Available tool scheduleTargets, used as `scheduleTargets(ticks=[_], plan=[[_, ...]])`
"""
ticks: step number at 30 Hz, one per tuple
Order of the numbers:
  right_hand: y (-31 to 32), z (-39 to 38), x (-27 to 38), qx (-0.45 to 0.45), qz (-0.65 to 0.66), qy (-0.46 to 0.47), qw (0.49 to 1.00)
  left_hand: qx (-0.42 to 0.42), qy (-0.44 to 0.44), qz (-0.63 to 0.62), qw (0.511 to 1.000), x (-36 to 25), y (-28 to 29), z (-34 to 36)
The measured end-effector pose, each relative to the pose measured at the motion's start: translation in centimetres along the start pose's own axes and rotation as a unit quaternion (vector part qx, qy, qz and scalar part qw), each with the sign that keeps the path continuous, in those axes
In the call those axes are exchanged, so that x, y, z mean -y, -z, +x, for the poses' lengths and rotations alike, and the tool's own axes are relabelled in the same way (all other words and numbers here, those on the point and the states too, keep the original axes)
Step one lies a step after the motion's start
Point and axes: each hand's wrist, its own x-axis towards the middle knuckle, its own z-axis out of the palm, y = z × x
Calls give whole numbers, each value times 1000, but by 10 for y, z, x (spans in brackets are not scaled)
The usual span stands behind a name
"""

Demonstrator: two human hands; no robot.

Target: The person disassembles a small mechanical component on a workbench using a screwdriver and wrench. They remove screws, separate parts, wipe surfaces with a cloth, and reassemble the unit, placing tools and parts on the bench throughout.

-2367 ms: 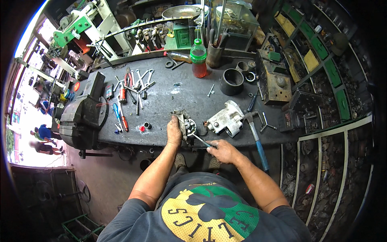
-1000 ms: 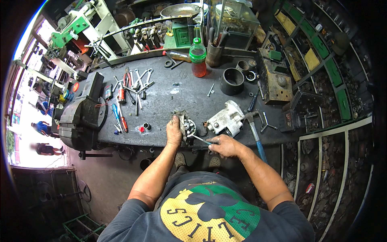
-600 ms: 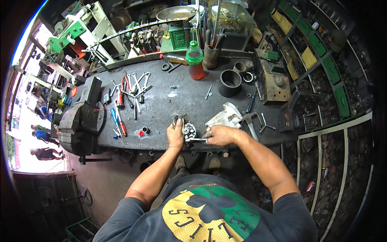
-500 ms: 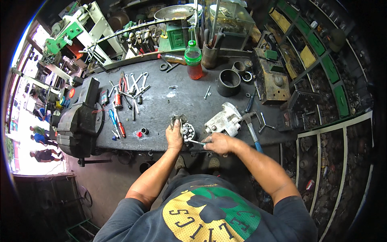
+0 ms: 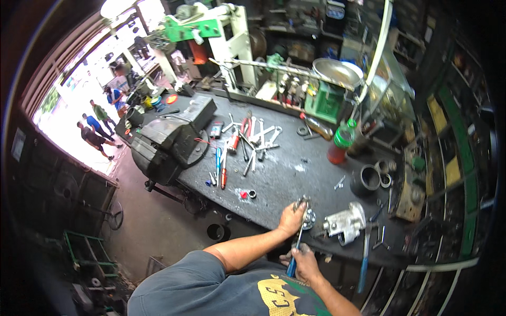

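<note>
The dark bench [image 5: 284, 176] carries a vise [image 5: 168, 142] at its left end, near a bright doorway [image 5: 66, 124]. At the front edge, the left hand [image 5: 291, 218] grips a metal part [image 5: 310, 219]; the right hand [image 5: 305, 262] grasps a screwdriver [image 5: 300, 240].

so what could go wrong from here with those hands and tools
The blue-handled screwdriver in the right hand points toward the left hand, so a slip might jab it. The left hand's round metal part is close to the edge of the workbench and could drop if the grip loosens. The blue-handled hammer overhangs that edge, so an arm might knock it off.
</note>
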Motion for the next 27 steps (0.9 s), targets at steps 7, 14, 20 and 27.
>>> scheduleTargets(ticks=[7, 14, 20, 27], plan=[[24, 13, 14, -138, -505, 265, 810, 5, -26, -7, 1000, 6, -1, 7], [7, 37, 36, -204, -550, 406, 701, 49, 10, 18, 999, 5, 6, 10], [1, 49, 32, -239, -544, 408, 693, 101, 4, -7, 995, 8, 11, 15], [23, 61, 25, -173, -511, 465, 702, 90, 26, -51, 994, -6, 19, 16]])
